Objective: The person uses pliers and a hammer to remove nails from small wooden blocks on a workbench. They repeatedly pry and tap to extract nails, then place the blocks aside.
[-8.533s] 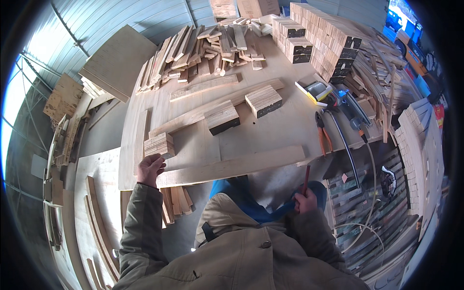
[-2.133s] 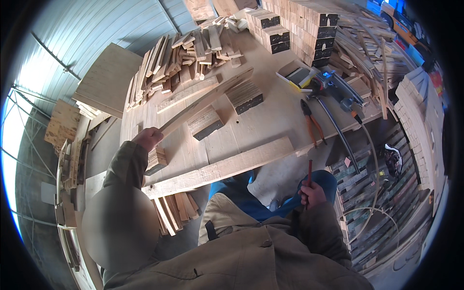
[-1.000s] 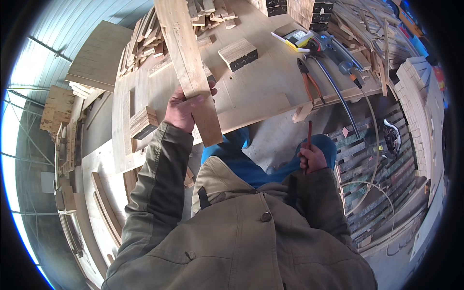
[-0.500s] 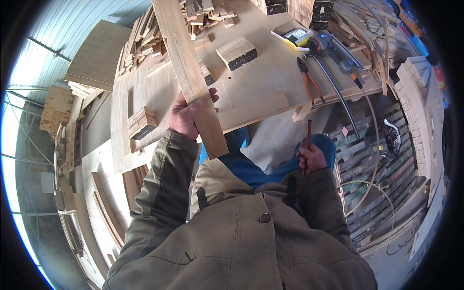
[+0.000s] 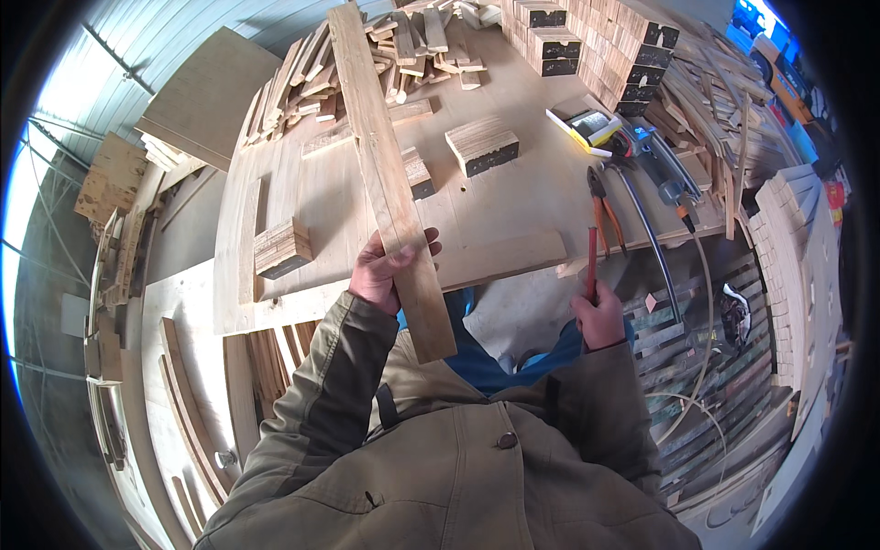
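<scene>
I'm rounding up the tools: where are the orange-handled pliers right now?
In the head view, the orange-handled pliers lie right of centre, at the bench's near edge, just left of the shiny rod and beyond the right hand.

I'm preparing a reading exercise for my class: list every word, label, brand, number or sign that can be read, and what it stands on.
No text can be read.
Red item at the right edge: any marks too small and blurred to read.
Yellow-edged object on the worktable: too small to tell whether it bears print.
Wooden board in the left hand: no lettering visible.
Red stick in the right hand: no lettering visible.
</scene>
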A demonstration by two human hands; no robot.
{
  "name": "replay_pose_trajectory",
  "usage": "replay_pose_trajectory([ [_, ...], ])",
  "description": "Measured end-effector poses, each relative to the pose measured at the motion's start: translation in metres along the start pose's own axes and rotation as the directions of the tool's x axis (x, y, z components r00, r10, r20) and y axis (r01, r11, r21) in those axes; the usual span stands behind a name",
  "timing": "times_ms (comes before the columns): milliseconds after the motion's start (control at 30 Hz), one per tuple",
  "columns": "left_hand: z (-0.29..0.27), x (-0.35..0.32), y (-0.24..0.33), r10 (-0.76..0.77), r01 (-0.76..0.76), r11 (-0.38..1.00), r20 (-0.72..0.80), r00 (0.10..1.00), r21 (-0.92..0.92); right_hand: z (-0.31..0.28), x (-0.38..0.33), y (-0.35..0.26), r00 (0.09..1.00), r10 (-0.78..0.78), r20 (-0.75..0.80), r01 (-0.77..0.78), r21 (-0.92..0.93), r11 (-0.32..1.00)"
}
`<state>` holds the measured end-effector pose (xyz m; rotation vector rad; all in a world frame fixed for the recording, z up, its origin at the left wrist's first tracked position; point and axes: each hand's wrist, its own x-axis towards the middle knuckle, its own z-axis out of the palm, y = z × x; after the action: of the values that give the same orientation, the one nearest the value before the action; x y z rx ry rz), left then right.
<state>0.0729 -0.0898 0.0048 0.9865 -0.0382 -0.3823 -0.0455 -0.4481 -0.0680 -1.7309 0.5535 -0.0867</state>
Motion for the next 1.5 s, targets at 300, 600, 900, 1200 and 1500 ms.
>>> replay_pose_trajectory([
  [300, -0.012, -0.010, 0.003, 0.008, -0.010, 1.000, -0.067, 0.998, -0.029, 0.012, 0.116, -0.036, 0.921, -0.388, 0.048, 0.389, -0.193, 0.901],
  [600, -0.018, -0.011, 0.004, 0.245, -0.198, 0.937, -0.138, 0.960, 0.287, 0.018, 0.096, -0.026, 0.909, -0.415, 0.031, 0.387, -0.429, 0.816],
  [900, 0.018, -0.016, -0.011, 0.357, -0.235, 0.827, -0.156, 0.921, 0.510, 0.041, 0.026, -0.079, 0.907, -0.381, 0.179, 0.378, 0.053, 0.924],
  [1200, 0.067, -0.043, -0.019, 0.330, -0.287, 0.747, 0.040, 0.943, 0.599, 0.089, -0.009, -0.119, 0.756, -0.480, 0.445, 0.297, 0.421, 0.857],
  [1500, 0.066, -0.041, -0.030, 0.343, -0.507, 0.649, 0.377, 0.860, 0.567, 0.094, -0.033, -0.132, 0.711, -0.536, 0.455, 0.202, 0.597, 0.776],
])
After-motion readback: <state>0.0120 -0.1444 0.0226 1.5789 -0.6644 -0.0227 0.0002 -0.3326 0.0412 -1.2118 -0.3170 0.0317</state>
